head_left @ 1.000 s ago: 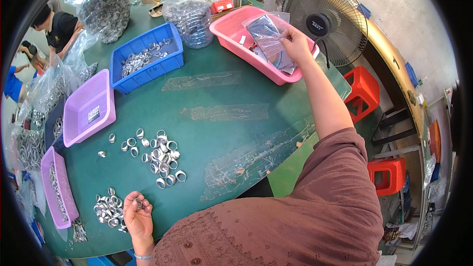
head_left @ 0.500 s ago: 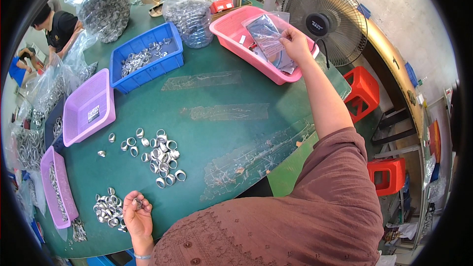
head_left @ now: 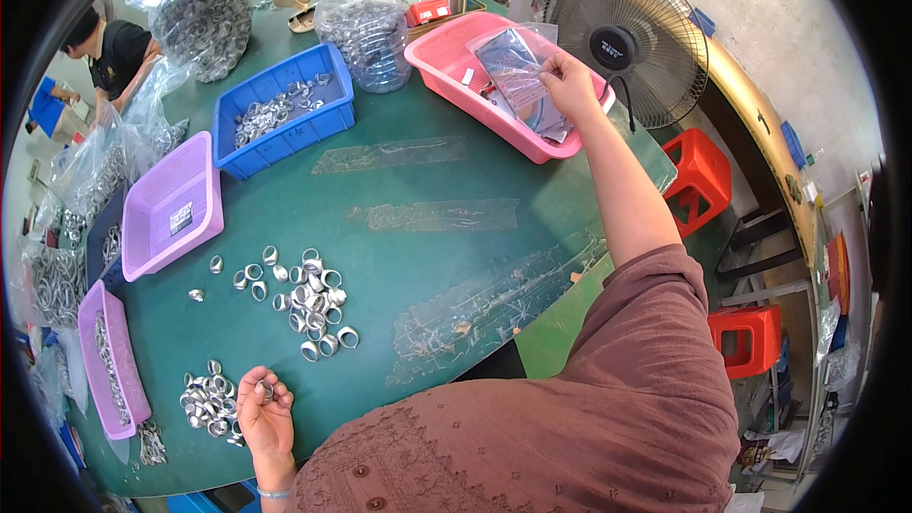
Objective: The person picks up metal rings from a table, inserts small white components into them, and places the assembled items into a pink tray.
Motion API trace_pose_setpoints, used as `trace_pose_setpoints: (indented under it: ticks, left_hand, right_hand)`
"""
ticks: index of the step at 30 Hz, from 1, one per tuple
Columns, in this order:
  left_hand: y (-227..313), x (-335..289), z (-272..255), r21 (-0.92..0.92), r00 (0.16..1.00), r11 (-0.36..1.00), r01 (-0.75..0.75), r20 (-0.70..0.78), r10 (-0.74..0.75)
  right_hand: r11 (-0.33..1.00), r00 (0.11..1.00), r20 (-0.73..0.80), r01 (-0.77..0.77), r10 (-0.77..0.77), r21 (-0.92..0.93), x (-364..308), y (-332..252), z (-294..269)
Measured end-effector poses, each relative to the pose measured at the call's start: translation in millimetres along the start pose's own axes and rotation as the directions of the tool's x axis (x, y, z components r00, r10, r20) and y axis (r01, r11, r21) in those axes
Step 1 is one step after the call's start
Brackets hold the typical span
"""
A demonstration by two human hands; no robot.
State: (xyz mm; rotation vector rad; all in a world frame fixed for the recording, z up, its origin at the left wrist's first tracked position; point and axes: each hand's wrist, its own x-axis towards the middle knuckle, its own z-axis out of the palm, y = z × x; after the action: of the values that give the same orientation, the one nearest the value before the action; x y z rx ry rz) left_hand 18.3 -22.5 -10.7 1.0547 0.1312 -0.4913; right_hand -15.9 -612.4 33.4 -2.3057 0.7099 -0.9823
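My left hand (head_left: pixel 266 423) is at the near edge of the table, palm up, fingers closed on a silver ring (head_left: pixel 267 390). Just left of it lies a pile of silver rings (head_left: pixel 206 401); a second ring pile (head_left: pixel 313 299) sits further off to the right. With my right arm stretched far forward, my right hand (head_left: pixel 574 90) pinches the edge of a clear plastic bag (head_left: pixel 518 66) that has something dark and flat inside. That bag is over the pink basket (head_left: pixel 446 93), where other packets and papers lie beneath it.
A blue tray (head_left: pixel 285 147) of rings, an upright-leaning purple basket (head_left: pixel 136 223) and a narrow purple basket (head_left: pixel 142 410) stand along the left. Bulging bags of rings (head_left: pixel 204 24) sit behind. A fan (head_left: pixel 617 43) is beyond the pink basket; red stools (head_left: pixel 698 176) stand on the right.
Both my hands keep their places and grips. At the far left, a person in blue in the background has shifted posture.
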Motion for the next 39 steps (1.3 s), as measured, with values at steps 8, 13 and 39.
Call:
trace_pose_setpoints:
  ticks: [8,13,39]
  left_hand:
    - [1,4,-4,-0.002,1.000,1.000,0.004,0.010,-0.004]
    - [0,-1,2,0.000,1.000,1.000,0.002,0.014,-0.002]
    - [-2,0,-2,-0.003,1.000,1.000,-0.008,0.025,0.008]
  right_hand:
    - [1.000,1.000,0.000,0.007,-0.007,-0.003,1,-4,5]
    - [1.000,1.000,-0.006,-0.011,0.011,-0.001,-1,-2,-4]
    - [0.994,0.994,0.089,-0.051,0.060,-0.098,1,-27,-8]
